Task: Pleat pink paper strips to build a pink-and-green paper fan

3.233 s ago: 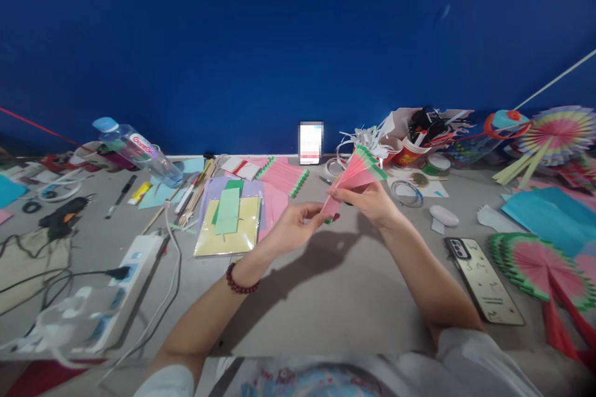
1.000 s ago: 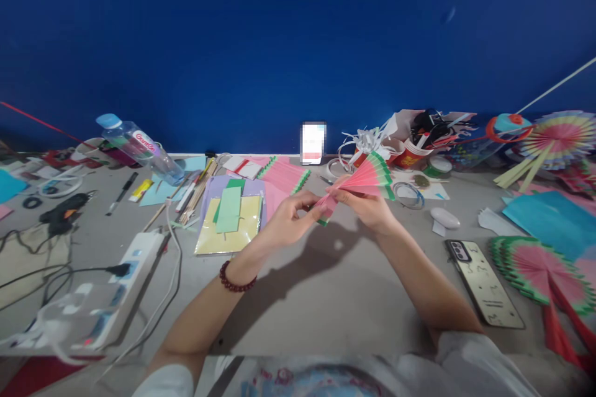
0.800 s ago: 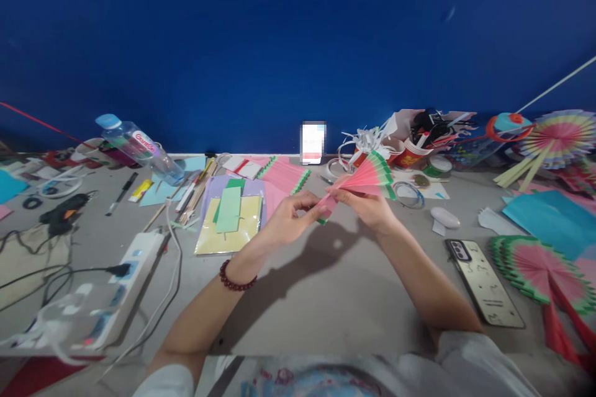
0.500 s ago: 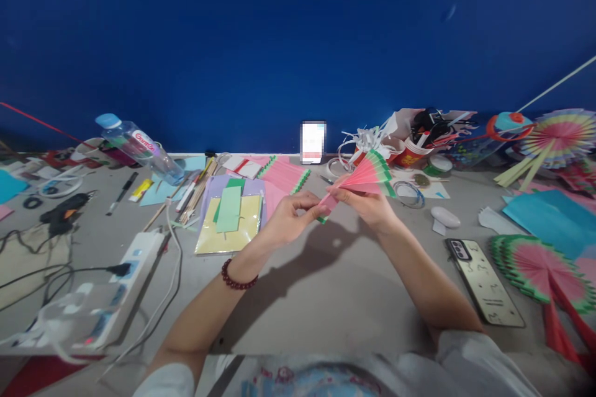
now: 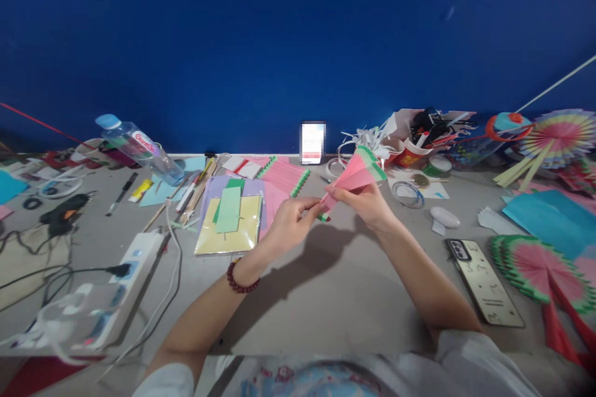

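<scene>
A pleated pink paper fan (image 5: 356, 172) with a green-and-white edge is held above the table between both hands. My left hand (image 5: 294, 218) pinches its lower left end, where a bit of green edge shows under the fingers. My right hand (image 5: 365, 201) grips the folds near the middle, thumb on the near side, and the upper right end spreads out. Beyond the left hand lie more pleated pink sheets (image 5: 285, 175) with green edges. Nearest the left wrist is a yellow paper pack (image 5: 249, 223) with a light green strip (image 5: 229, 209) on top.
On the left are a power strip (image 5: 135, 279), a glue gun (image 5: 65, 214) and a leaning plastic bottle (image 5: 142, 146). To the right lie a phone (image 5: 487, 282), a white mouse (image 5: 445, 218) and a finished watermelon-coloured fan (image 5: 535, 263). Paper cups (image 5: 412, 154) stand at the back right.
The fan's spread upper end has narrowed and tilted slightly to the left. My right hand has shifted a little left, and both hands keep their hold.
</scene>
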### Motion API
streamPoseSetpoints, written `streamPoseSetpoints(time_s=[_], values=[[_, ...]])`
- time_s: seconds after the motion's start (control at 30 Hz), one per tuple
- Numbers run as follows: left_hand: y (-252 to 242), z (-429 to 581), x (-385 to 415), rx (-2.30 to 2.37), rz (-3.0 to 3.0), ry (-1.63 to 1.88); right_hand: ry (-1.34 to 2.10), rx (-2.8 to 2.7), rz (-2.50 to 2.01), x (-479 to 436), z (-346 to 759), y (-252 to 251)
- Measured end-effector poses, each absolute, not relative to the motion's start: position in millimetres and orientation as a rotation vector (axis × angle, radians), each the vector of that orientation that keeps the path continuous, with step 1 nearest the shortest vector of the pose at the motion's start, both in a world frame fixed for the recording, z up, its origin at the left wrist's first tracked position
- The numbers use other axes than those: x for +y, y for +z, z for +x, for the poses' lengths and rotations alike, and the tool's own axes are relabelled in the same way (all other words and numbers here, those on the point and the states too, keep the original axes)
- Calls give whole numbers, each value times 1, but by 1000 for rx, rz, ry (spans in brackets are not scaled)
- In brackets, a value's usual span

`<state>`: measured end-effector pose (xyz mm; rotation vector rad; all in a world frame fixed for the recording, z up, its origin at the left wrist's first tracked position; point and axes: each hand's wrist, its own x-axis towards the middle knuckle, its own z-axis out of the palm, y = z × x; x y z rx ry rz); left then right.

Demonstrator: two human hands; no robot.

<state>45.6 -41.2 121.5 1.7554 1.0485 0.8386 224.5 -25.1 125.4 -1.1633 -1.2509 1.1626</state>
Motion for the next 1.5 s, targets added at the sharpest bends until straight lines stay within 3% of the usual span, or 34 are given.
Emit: streamPoseSetpoints(time_s=[0.3, 0.8, 1.3, 1.5], values=[[125, 45, -42, 1080, 1984, 889, 1321, -1538, -984, -23, 223, 130], [130, 42, -48, 876, 2161, 1456, 1326, -1293, -642, -21, 226, 110], [126, 33, -44, 844, 2477, 1536, 1568, -1182, -538, -26, 212, 107], [133, 43, -52, 782, 2408, 1639, 1762, -830, -499, -32, 200, 103]])
